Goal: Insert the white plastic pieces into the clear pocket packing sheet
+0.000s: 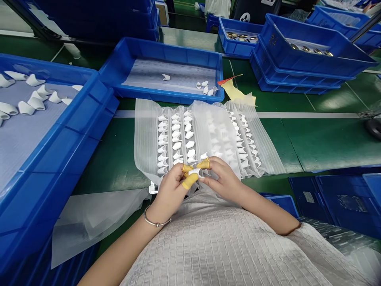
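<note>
Between the yellow-capped fingertips of both hands is a small white curved piece point(195, 172), pointed at one end. My left hand point(175, 184) pinches it from the left, its thumb in a yellow finger cot. My right hand point(222, 176) is closed on its right side, also with a yellow-covered fingertip. Just beyond the hands, similar white pieces point(176, 139) lie in rows on a translucent ribbed foam sheet point(145, 135). A flap of that sheet point(220, 123) covers some of the middle rows.
A large blue crate point(98, 115) with loose white pieces stands at the left. Behind the sheet is a shallow blue tray point(166, 97) holding a few more. Stacked blue crates point(300, 73) with gold-coloured parts stand at the back right. A yellow paper piece point(235, 92) lies beside the tray.
</note>
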Demonstrator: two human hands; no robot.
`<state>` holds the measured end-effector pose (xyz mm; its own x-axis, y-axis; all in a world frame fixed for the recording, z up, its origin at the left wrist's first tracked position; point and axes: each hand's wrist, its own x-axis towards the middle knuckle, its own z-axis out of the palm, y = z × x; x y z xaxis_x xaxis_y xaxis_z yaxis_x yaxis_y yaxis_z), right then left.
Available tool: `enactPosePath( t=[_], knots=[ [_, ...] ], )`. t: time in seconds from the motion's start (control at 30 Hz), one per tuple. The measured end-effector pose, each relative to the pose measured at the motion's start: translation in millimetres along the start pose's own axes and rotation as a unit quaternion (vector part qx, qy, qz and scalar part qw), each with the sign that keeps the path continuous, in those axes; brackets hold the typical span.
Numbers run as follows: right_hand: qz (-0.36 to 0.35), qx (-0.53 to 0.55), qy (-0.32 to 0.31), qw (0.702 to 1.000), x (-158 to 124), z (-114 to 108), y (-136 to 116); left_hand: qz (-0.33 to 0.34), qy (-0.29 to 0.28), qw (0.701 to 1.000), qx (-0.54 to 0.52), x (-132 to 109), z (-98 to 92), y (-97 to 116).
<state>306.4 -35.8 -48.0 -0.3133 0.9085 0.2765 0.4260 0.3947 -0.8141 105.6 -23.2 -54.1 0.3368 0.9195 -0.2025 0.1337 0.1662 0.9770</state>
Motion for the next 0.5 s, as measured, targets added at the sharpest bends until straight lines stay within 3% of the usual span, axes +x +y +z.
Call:
enactPosePath(
  t=[0.3,0.5],
  knots=[
    [0.11,0.108,-0.013,0.988,2.5,-4.6,-5.8,-0.032,0.02,0.997,-0.073,0.9,1.7,6.0],
    [0.117,0.123,-0.015,0.985,4.5,-5.8,-6.2,-0.047,0.002,0.993,-0.108,1.8,0.9,2.8]
  ],
)
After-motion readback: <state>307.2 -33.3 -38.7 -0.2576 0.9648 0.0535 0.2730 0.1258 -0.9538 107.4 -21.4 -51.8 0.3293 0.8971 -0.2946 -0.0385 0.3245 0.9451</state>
